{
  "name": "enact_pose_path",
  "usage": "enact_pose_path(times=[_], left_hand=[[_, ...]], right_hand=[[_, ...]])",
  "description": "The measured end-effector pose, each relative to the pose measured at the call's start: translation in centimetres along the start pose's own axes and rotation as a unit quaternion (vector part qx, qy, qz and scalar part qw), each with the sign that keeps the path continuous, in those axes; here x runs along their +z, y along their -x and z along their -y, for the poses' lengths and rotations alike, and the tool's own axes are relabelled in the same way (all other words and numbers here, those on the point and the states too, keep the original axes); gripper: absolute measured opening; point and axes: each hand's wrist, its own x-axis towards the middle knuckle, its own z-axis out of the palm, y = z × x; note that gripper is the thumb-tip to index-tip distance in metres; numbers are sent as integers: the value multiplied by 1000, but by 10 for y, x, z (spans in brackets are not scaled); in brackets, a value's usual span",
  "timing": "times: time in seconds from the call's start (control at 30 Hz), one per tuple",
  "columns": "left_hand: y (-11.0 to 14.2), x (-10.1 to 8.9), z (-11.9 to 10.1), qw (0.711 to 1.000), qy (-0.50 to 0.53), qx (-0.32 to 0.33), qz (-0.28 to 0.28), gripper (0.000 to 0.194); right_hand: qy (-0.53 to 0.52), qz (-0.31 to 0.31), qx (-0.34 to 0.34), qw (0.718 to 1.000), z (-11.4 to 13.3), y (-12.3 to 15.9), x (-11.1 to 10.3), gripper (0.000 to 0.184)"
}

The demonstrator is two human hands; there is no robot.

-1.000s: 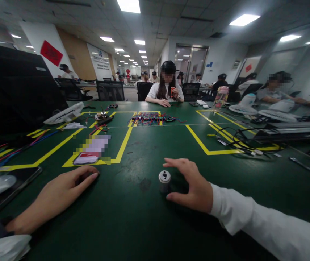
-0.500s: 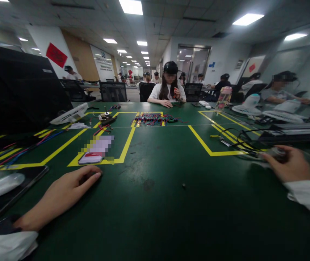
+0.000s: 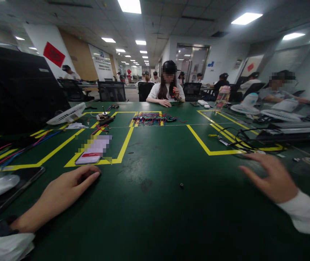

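Note:
My left hand (image 3: 69,188) rests on the green table, fingers loosely curved and thumb apart, nothing seen in it. Just beyond its fingers lies a phone-like flat object (image 3: 91,158), partly pixelated, by yellow tape. My right hand (image 3: 271,177) hovers over or rests on the table at the right; which, I cannot tell. Its thumb and fingers are spread, with nothing visible between them. Black cables (image 3: 238,139) end close to its fingertips, where the hand hides part of the table. Between the hands sits a small dark nut-like piece (image 3: 181,185).
A bundle of coloured wires (image 3: 155,118) lies mid-table, before a seated person. At left are a large black case (image 3: 16,90), a white mouse (image 3: 0,186) and a small motor-like device (image 3: 103,116). A bottle (image 3: 222,98), fans and metal bars (image 3: 293,132) stand at right.
My right hand has let go of the grey metal object it held and moved left and toward me, fingers spreading. My left hand has stayed in place. The view shifted slightly.

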Motion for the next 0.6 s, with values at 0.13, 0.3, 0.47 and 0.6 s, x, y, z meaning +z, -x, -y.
enact_pose_path(times=[0.13, 0.3, 0.47, 0.6], left_hand=[[0, 0, 1, 1000, 1, -3, 2, 58], [2, 0, 4, 1000, 15, 9, 0, 58], [2, 2, 7, 999, 22, 24, -12, 55], [2, 2, 7, 999, 25, 30, -12, 53]], right_hand=[[-210, 197, -66, 955, 109, -18, 37, 42], [-294, 258, -71, 917, 158, -37, 55, 22], [-197, 91, -47, 975, 115, -55, 39, 26], [-7, -126, 26, 992, 8, -55, 3, 34]])
